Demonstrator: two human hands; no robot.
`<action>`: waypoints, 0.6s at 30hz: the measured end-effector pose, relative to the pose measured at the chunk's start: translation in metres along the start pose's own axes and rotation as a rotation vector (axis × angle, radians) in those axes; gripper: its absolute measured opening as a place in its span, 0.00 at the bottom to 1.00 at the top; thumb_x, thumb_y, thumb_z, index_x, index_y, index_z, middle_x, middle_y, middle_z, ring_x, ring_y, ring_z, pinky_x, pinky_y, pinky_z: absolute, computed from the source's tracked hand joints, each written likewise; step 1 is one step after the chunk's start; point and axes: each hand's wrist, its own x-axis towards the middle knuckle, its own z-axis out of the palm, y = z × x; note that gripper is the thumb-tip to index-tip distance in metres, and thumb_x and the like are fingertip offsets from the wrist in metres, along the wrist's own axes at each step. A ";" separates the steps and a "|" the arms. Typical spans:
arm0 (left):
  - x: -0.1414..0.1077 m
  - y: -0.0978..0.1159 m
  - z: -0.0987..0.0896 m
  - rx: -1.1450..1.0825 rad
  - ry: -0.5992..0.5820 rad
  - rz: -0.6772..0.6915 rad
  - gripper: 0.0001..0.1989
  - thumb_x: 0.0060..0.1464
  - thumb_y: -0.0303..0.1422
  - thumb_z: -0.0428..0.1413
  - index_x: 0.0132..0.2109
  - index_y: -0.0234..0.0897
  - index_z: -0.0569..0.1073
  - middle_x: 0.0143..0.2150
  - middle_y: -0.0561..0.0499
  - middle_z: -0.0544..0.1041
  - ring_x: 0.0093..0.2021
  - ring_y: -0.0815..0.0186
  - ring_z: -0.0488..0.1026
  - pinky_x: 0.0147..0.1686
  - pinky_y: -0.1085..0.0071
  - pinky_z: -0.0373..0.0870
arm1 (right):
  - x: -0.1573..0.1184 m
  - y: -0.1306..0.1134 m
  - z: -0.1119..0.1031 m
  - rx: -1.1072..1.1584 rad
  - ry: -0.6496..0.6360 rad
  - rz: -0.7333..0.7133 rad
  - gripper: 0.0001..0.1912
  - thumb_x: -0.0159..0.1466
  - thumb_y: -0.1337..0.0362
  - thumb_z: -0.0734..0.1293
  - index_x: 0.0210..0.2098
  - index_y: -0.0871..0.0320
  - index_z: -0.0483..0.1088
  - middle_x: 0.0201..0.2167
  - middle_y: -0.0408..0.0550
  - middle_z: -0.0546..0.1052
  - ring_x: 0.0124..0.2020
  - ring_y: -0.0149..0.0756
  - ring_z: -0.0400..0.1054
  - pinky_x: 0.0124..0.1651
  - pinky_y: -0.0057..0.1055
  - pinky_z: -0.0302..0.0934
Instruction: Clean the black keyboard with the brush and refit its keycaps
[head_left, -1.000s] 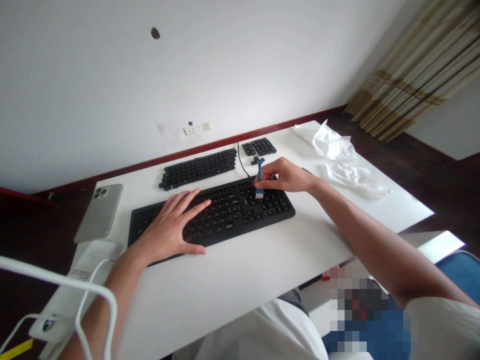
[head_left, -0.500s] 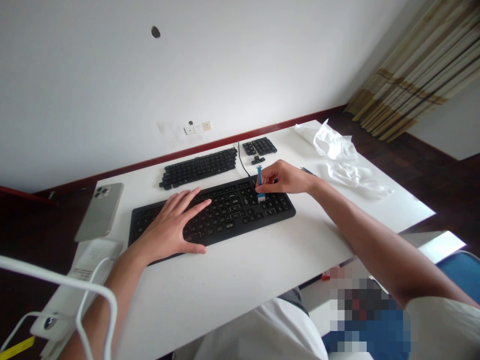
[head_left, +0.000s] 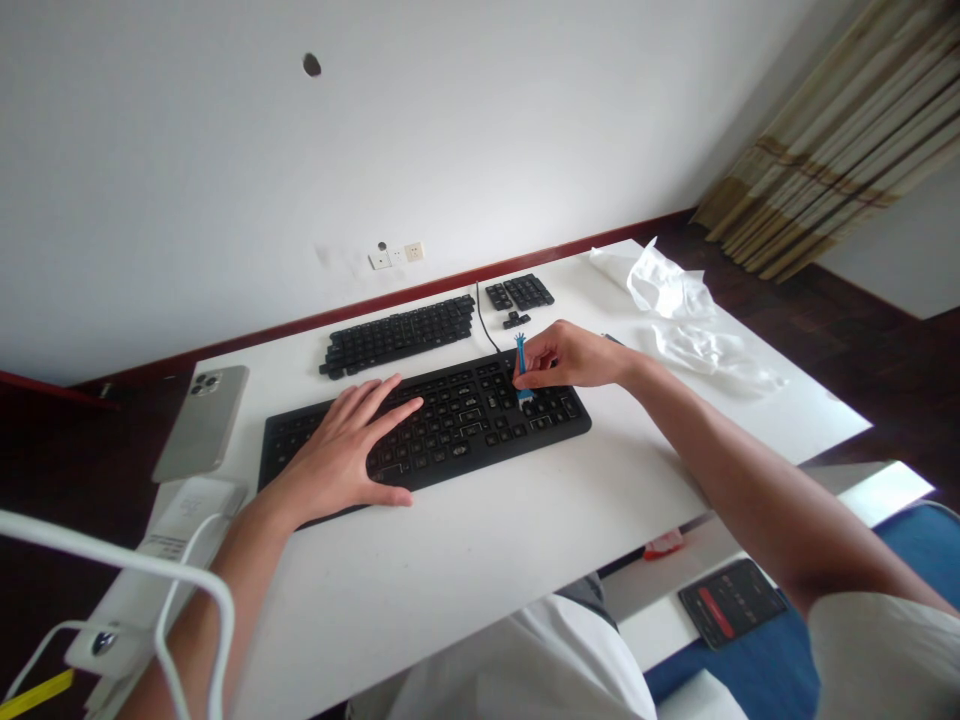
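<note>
A person's right hand (head_left: 574, 357) pinched a small blue brush (head_left: 520, 368) between thumb and fingers, its bristles down among the keys at the 3 o'clock end of a black keyboard (head_left: 450, 432). The left hand (head_left: 334, 450) lay open, fingers spread, flat across the keyboard's 9 o'clock half, holding nothing. Keys filled the keyboard's whole face. How much of it had been brushed could not be told, as no clean or dirty patches showed. At 12 o'clock lay a long strip of black keys (head_left: 397, 335), a smaller block of black keys (head_left: 521, 292) and a lone small key piece (head_left: 515, 320), beside a thin black cable (head_left: 486, 325). Crumpled clear plastic (head_left: 667, 285) sat at 2 o'clock and a pale phone (head_left: 201, 423) at 9 o'clock on the white table (head_left: 465, 570). A second phone (head_left: 731, 602) lay past the table's near edge at 4 o'clock. Nothing stood between brush and keys.
</note>
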 end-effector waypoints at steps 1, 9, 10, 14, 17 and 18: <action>0.000 0.000 0.000 0.002 0.001 0.000 0.56 0.51 0.65 0.63 0.79 0.59 0.49 0.83 0.52 0.38 0.79 0.37 0.43 0.75 0.39 0.45 | -0.001 -0.001 -0.001 0.021 -0.014 0.007 0.16 0.63 0.51 0.75 0.37 0.58 0.83 0.29 0.45 0.83 0.30 0.34 0.75 0.32 0.29 0.66; 0.000 0.000 0.000 0.007 0.002 -0.005 0.56 0.51 0.65 0.63 0.79 0.60 0.48 0.83 0.53 0.38 0.79 0.38 0.43 0.76 0.40 0.46 | -0.002 -0.002 -0.004 0.040 -0.028 0.010 0.15 0.63 0.52 0.76 0.35 0.58 0.82 0.29 0.45 0.82 0.28 0.32 0.73 0.30 0.29 0.64; 0.000 0.000 0.000 0.007 0.003 -0.003 0.56 0.51 0.65 0.63 0.79 0.59 0.48 0.83 0.53 0.38 0.79 0.38 0.42 0.76 0.40 0.45 | -0.002 -0.001 -0.002 0.018 -0.038 0.009 0.15 0.63 0.52 0.76 0.34 0.58 0.82 0.27 0.44 0.81 0.27 0.31 0.72 0.29 0.28 0.63; -0.001 -0.001 0.001 0.001 0.012 0.001 0.56 0.51 0.65 0.63 0.79 0.60 0.48 0.83 0.53 0.38 0.79 0.36 0.43 0.75 0.38 0.46 | -0.001 0.000 0.001 0.063 -0.137 0.036 0.15 0.63 0.52 0.76 0.32 0.58 0.80 0.23 0.42 0.79 0.25 0.30 0.72 0.27 0.27 0.62; -0.001 -0.002 0.002 0.000 0.011 0.001 0.56 0.51 0.64 0.64 0.79 0.60 0.48 0.83 0.53 0.37 0.79 0.36 0.43 0.75 0.39 0.47 | -0.003 -0.002 -0.002 0.139 -0.175 0.064 0.14 0.62 0.52 0.77 0.34 0.58 0.81 0.24 0.43 0.81 0.25 0.32 0.74 0.29 0.28 0.66; -0.001 -0.002 0.002 0.000 0.010 0.001 0.56 0.51 0.65 0.64 0.79 0.60 0.48 0.83 0.53 0.37 0.79 0.36 0.43 0.75 0.38 0.47 | -0.003 -0.003 -0.003 0.149 -0.167 0.069 0.14 0.62 0.52 0.77 0.34 0.58 0.82 0.25 0.43 0.81 0.25 0.32 0.75 0.29 0.28 0.67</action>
